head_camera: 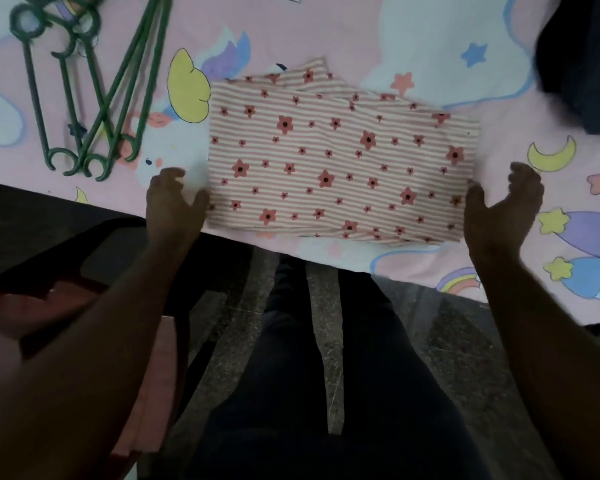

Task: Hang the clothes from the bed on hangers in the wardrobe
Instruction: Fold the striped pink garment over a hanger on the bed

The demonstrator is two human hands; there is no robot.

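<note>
A folded garment (pixel 340 157), pink-and-white striped with a red star-shaped print, is laid flat on the bed (pixel 326 36), close to the near edge and roughly central in the view. A second layer of the same fabric is seen protruding at its far edge. The bed is covered by a pink sheet printed with unicorns, stars, moons and rainbows.

The left hand (pixel 174 199) is placed at the left edge of the garment. Its fingers are loosely curled over the sheet and the thumb is extended towards the fabric, touching or all but touching the edge. Nothing is held in it.

The right hand (pixel 503 202) is placed at the right edge of the garment in a mirrored posture. Its fingers are loosely curled and apart from the fabric; the thumb is laid at the edge of the cloth. No grip on the fabric is seen.

A bundle of green hangers (pixel 94 98) is noted on the bed at the far left, well apart from the garment, with the hook ends overlapping. A dark piece of clothing (pixel 582 64) is recorded at the far right corner, partly out of view.

Below the near edge of the bed, a dark speckled floor (pixel 447 341) and the person's legs in dark trousers (pixel 326 375) are observed.
</note>
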